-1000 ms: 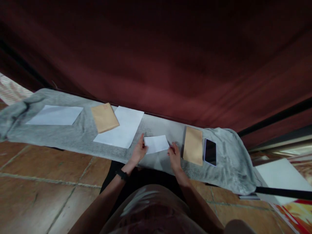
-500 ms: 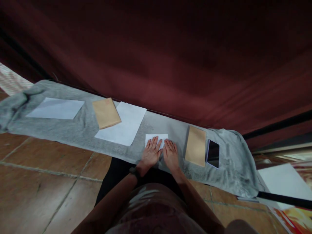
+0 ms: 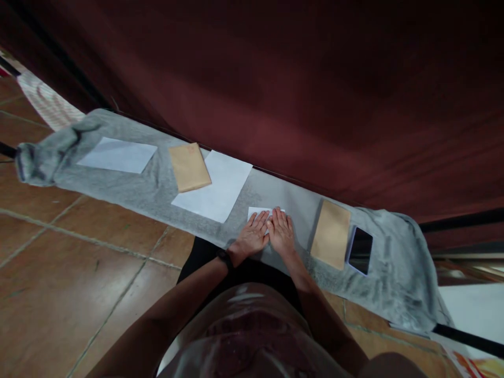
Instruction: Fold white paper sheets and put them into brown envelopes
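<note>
A small white piece of paper (image 3: 254,211) lies on the grey cloth in front of me, mostly hidden beneath my hands. My left hand (image 3: 251,237) rests flat across its left part with the fingers stretched out. Beside it, thumbs close together, my right hand (image 3: 281,232) lies flat over the right part of the paper, fingers extended. To the right of my hands is a brown envelope (image 3: 331,234). Left of them, a large white sheet (image 3: 226,191) is partly covered by what looks like a stack of brown envelopes (image 3: 189,168).
A phone (image 3: 360,251) with a dark screen lies right of the envelope. Another white sheet (image 3: 120,155) is at the far left of the long cloth-covered surface (image 3: 275,186). Behind hangs a dark red curtain (image 3: 252,94). Below is a tiled floor (image 3: 118,226).
My right hand has slid up and inward over the paper, covering more of it. My left hand stays flat on it. The whole view has shifted and tilted slightly.
</note>
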Demonstrator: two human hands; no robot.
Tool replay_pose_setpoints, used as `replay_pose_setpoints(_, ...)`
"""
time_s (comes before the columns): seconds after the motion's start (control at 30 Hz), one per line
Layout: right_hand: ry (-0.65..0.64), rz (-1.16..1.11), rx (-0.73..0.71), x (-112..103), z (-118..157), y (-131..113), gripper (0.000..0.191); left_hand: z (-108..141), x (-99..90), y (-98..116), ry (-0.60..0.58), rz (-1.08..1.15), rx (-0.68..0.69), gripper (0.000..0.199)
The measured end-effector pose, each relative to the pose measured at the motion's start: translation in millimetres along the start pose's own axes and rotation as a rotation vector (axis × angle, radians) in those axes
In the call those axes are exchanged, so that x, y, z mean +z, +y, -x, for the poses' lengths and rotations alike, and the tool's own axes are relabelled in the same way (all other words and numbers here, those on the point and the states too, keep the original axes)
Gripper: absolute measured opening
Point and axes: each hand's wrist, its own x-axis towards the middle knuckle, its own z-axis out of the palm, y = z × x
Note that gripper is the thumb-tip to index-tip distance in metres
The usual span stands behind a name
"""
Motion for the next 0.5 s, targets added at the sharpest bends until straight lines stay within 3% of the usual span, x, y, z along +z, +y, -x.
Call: replay_pose_setpoints(0.5,0.092,0.008,0.015,4,8,18,0.061,13,-14.4,-16,-0.034,-0.024,-0.053,0.078)
